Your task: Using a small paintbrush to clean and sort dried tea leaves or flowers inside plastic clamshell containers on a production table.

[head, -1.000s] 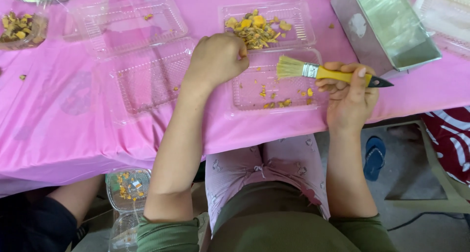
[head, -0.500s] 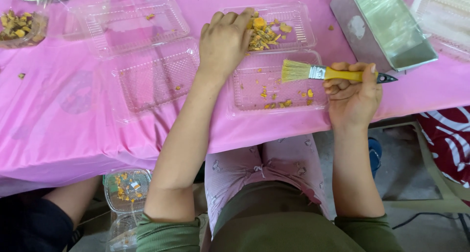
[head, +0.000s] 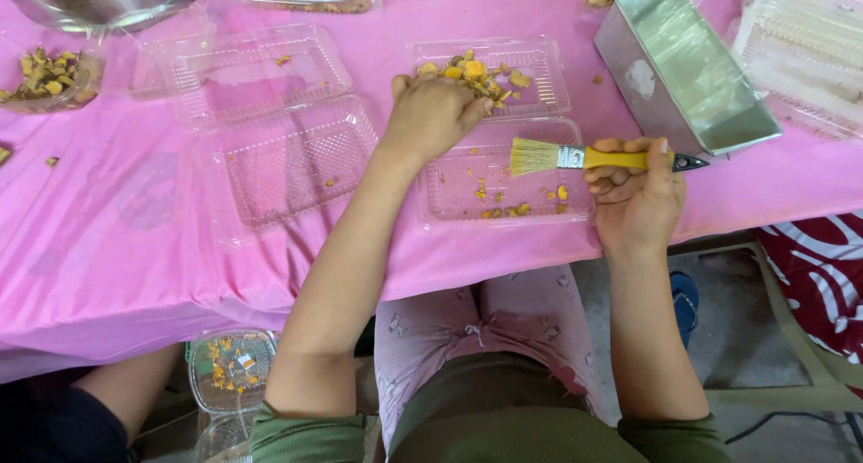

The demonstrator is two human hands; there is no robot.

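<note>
Head view: left hand is closing on yellow pieces, steadying the clear clamshell tray. Right hand is gripping the yellow-handled brush, bristles lying over the tray's lid.

Clear hinged plastic clamshell packs and open on the pink cloth, another below the table.

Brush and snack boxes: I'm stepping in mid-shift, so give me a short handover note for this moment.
Left hand: closed over the yellow pieces in the far half of the open clear box.
Right hand: grips the yellow-handled brush, bristles over the near half.
Done: far half holds a small heap of pieces.
Left: near half has only scattered crumbs; the second open box beside it is nearly bare.
</note>
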